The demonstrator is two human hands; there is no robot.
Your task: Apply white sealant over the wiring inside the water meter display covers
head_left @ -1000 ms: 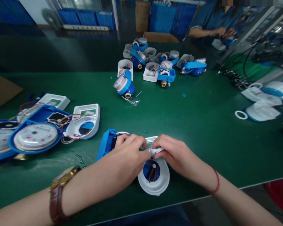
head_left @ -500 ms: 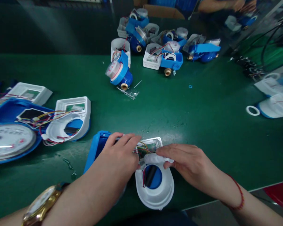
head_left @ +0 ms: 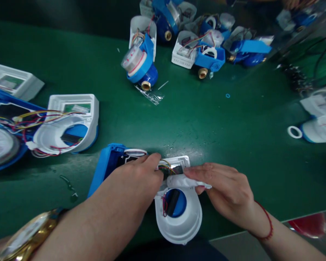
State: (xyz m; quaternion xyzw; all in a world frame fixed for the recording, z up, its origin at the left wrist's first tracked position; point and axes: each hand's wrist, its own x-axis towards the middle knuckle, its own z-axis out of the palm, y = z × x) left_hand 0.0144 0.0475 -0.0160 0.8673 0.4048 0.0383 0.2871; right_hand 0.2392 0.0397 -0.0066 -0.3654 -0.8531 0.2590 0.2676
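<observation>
In front of me lies a white plastic meter housing (head_left: 179, 230), with a blue disc, a black cylinder and thin red wires in its round part. My left hand (head_left: 143, 175) curls its fingers over the housing's upper left side, by the coloured wires (head_left: 167, 165); its fingertips are partly hidden. My right hand (head_left: 222, 179) pinches a crumpled white wipe (head_left: 179, 181) that lies across the middle of the housing, below its rectangular window. Beneath and beyond my left forearm is a blue meter body (head_left: 101, 165), with a white ring (head_left: 136, 152) at its top.
Another open white housing (head_left: 93, 112), wired to a blue meter (head_left: 29, 139), lies at left. Several blue water meters with brass ends (head_left: 146, 85) stand at the back. A white ring (head_left: 295, 132) and more housings (head_left: 320, 127) are at right. Plastic scraps (head_left: 152, 97) litter the green table (head_left: 119, 119).
The view has shifted, so the back meters appear higher up. The wipe reaches slightly further right, with my right hand still on it. My left hand stays at the housing's upper left.
</observation>
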